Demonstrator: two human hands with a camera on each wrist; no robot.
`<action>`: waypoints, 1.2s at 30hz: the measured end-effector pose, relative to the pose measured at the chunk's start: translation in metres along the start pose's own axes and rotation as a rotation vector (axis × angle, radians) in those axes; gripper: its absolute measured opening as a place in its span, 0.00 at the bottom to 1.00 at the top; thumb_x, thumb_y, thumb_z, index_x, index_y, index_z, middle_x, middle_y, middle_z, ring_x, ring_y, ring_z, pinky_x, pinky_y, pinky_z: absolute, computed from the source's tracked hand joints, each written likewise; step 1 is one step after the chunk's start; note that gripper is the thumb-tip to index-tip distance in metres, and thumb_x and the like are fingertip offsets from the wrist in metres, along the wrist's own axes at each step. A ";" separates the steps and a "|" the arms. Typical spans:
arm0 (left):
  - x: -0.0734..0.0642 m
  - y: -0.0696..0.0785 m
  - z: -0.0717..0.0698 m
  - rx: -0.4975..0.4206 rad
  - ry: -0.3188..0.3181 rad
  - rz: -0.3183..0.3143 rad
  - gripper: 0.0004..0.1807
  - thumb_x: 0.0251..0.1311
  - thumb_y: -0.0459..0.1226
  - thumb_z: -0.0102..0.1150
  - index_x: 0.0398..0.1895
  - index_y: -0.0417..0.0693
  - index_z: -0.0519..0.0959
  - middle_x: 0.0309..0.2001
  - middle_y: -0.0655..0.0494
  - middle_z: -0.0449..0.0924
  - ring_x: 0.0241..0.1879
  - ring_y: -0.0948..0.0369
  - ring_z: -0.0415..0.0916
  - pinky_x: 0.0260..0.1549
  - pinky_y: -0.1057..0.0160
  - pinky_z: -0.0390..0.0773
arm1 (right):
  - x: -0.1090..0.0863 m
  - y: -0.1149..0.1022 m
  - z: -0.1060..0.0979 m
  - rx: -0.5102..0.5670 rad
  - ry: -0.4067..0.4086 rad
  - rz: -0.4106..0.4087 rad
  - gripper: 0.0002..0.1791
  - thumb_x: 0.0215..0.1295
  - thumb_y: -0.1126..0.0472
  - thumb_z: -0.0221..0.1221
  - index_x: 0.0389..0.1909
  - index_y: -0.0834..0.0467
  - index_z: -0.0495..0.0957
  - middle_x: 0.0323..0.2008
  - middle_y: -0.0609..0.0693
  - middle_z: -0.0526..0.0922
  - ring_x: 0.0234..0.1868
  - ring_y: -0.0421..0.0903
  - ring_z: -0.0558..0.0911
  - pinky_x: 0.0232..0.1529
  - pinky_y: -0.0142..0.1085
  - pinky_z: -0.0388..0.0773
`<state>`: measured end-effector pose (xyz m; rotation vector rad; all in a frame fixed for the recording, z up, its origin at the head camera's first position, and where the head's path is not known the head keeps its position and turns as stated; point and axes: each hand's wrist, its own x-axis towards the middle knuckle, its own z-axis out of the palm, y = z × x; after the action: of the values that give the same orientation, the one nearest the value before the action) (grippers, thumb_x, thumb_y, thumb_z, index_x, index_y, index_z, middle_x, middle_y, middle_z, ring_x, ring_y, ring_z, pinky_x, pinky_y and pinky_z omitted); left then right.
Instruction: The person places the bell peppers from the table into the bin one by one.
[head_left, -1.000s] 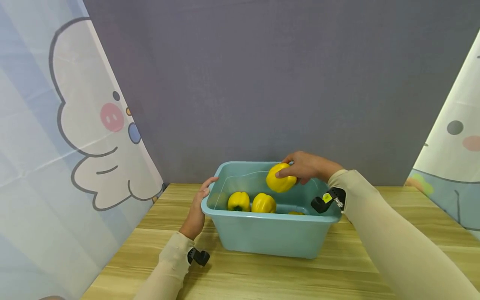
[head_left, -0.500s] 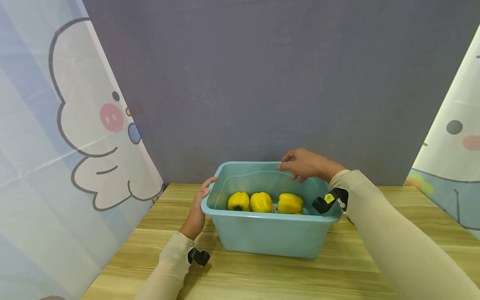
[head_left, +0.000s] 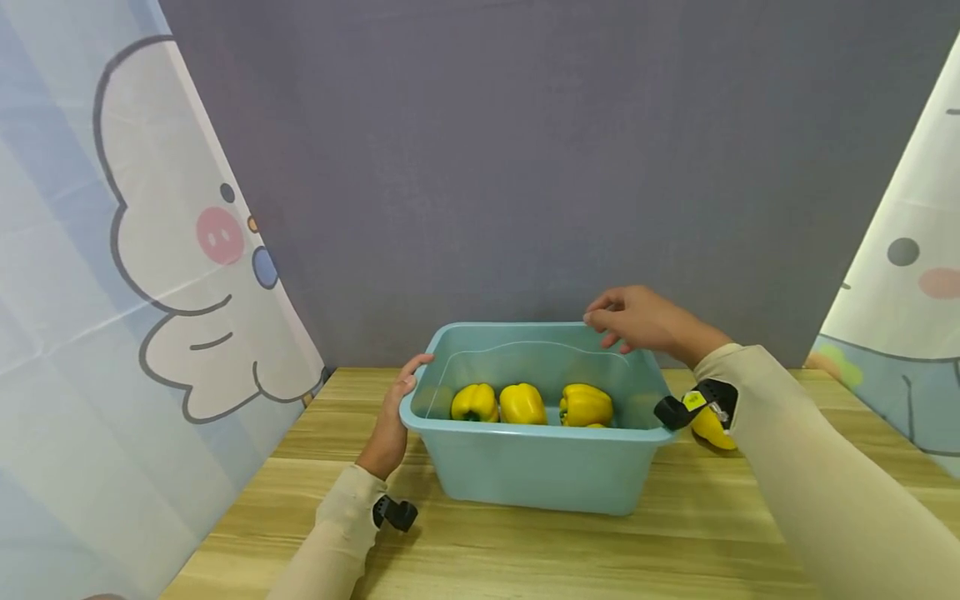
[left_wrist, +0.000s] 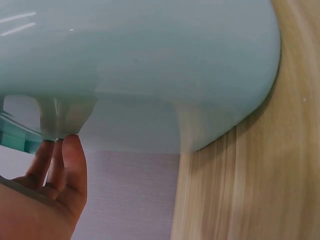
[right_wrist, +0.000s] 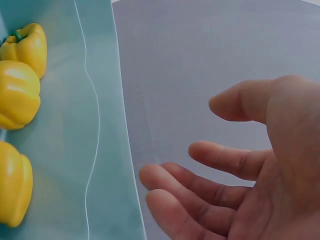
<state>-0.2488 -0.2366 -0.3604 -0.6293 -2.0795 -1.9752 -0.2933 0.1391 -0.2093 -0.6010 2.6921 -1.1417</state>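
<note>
A pale teal plastic tub point(head_left: 540, 467) stands on the table with yellow bell peppers inside. One bell pepper point(head_left: 475, 404) lies at the left, another point(head_left: 522, 405) beside it, and a third point(head_left: 587, 406) further right. Below that one, a sliver of more yellow shows over the front rim. My left hand point(head_left: 392, 421) rests against the tub's left side at the rim; in the left wrist view its fingertips point(left_wrist: 73, 142) touch the outer wall. Over the back right rim hovers my right hand point(head_left: 641, 321), holding nothing, its fingers loosely bent and apart.
Another yellow bell pepper point(head_left: 712, 429) sits on the wooden table point(head_left: 480, 554) right of the tub, partly hidden by my right wrist camera point(head_left: 697, 404). A grey cloth wall point(head_left: 525, 167) rises behind, with printed curtains point(head_left: 67, 292) at both sides.
My right hand has let go of a bell pepper, which now lies in the tub's right part. The hand has shifted right, and the pepper on the table shows. My left hand stays put.
</note>
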 end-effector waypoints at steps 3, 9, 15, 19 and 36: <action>0.000 -0.001 0.000 0.000 -0.003 0.004 0.30 0.76 0.52 0.29 0.75 0.51 0.59 0.72 0.47 0.58 0.64 0.41 0.59 0.57 0.45 0.63 | -0.006 0.007 -0.006 0.007 0.035 -0.002 0.26 0.74 0.47 0.53 0.63 0.60 0.71 0.60 0.59 0.76 0.50 0.51 0.83 0.46 0.46 0.80; 0.000 -0.002 -0.002 0.012 -0.004 0.009 0.30 0.76 0.53 0.29 0.75 0.51 0.59 0.73 0.49 0.58 0.65 0.41 0.59 0.58 0.43 0.62 | -0.012 0.020 -0.014 0.040 0.085 -0.013 0.21 0.74 0.52 0.51 0.57 0.62 0.75 0.59 0.61 0.76 0.49 0.53 0.83 0.43 0.44 0.81; -0.001 -0.003 -0.003 0.005 -0.013 0.001 0.31 0.76 0.53 0.29 0.75 0.50 0.58 0.72 0.48 0.58 0.64 0.40 0.59 0.58 0.46 0.64 | -0.019 0.032 -0.020 0.055 0.086 -0.002 0.23 0.76 0.49 0.50 0.58 0.62 0.74 0.58 0.63 0.76 0.50 0.53 0.83 0.44 0.45 0.81; -0.001 -0.004 -0.003 -0.001 -0.021 0.000 0.31 0.76 0.52 0.29 0.76 0.50 0.58 0.73 0.47 0.57 0.65 0.39 0.58 0.58 0.48 0.65 | -0.023 0.040 -0.024 0.073 0.093 -0.013 0.25 0.77 0.48 0.49 0.59 0.64 0.73 0.57 0.66 0.77 0.50 0.54 0.83 0.44 0.43 0.81; -0.002 -0.002 -0.002 0.010 -0.018 0.002 0.31 0.76 0.52 0.28 0.76 0.50 0.58 0.73 0.47 0.58 0.65 0.39 0.58 0.59 0.44 0.63 | -0.052 0.070 -0.024 0.093 0.121 -0.009 0.29 0.77 0.44 0.50 0.64 0.64 0.69 0.60 0.63 0.77 0.52 0.55 0.82 0.43 0.41 0.81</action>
<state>-0.2475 -0.2385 -0.3626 -0.6496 -2.0971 -1.9634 -0.2741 0.2214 -0.2432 -0.5465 2.7188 -1.3386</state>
